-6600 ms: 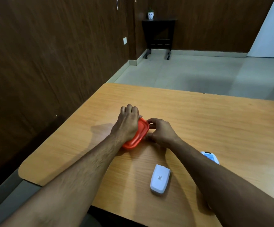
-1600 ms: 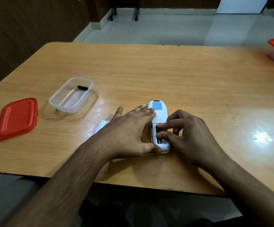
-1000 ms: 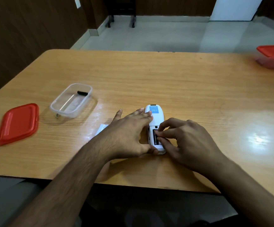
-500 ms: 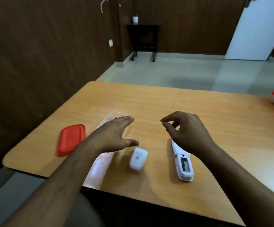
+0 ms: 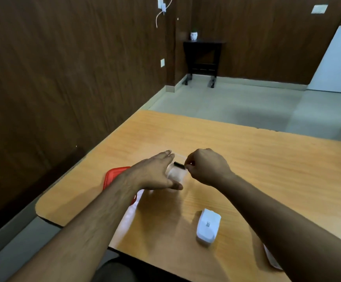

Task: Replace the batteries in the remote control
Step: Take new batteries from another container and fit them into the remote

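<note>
My left hand [image 5: 153,174] reaches out over the wooden table [image 5: 247,163], fingers straight and loosely spread, thumb stretched toward the near side. It holds nothing; it hovers against the left flank of the clear plastic container [image 5: 176,174], though motion blur keeps me from telling whether it touches the wall.

My right hand [image 5: 206,167] sits at about three o'clock from that container, fingers curled in, thumb and forefinger closed together at the tip. A small dark battery [image 5: 179,165] lies right at those fingertips, over the container's far end. It looks pinched, but the blur makes it hard to say whether I grip it or it rests inside the box just beside my fingers.

The red lid [image 5: 114,176] lies flat on the table at nine o'clock from the container, mostly covered by my left wrist and forearm.

Closer to me, at about five o'clock from the container and well apart from it, the white battery cover [image 5: 208,227] lies on the wood, with a small printed label on it. It lies between my two forearms, touching neither.

The remote control [image 5: 272,260] is at four o'clock near the table's near edge, almost wholly hidden under my right forearm; only a white sliver shows.

Past the table at twelve o'clock stands a dark side table [image 5: 203,58] against the brown panelled wall.
</note>
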